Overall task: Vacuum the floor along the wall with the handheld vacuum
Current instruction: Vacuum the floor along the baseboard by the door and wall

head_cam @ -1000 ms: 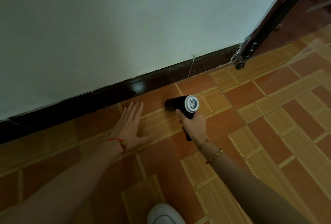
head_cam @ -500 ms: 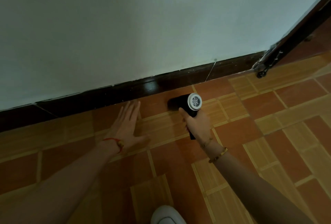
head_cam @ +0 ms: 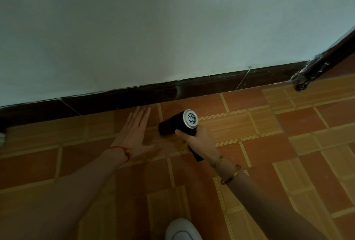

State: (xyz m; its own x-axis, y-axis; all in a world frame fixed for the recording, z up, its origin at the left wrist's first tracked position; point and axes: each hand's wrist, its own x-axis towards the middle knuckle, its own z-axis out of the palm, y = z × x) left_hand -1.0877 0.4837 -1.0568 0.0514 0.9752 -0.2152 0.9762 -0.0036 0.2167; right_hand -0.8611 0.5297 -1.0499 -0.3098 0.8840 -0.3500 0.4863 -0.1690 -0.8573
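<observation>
The handheld vacuum (head_cam: 175, 125) is a short black cylinder with a silver grilled rear cap and a black handle. My right hand (head_cam: 201, 140) is shut on that handle, and the vacuum's front end points left, low over the tiled floor (head_cam: 269, 143). My left hand (head_cam: 134, 134) lies flat on the tiles with fingers spread, just left of the vacuum's nozzle end and close to the dark baseboard (head_cam: 172, 91). The pale wall (head_cam: 153, 28) rises above the baseboard. The nozzle opening itself is hidden from me.
A dark door frame (head_cam: 330, 59) with a metal fitting (head_cam: 300, 86) at its foot closes the wall at the right. A white shoe toe (head_cam: 182, 230) shows at the bottom edge. A pale object (head_cam: 2, 138) sits at the far left by the baseboard.
The vacuum and my right hand have slid left along the baseboard, away from the door frame. My left hand stays flat on the tiles, now nearer the nozzle.
</observation>
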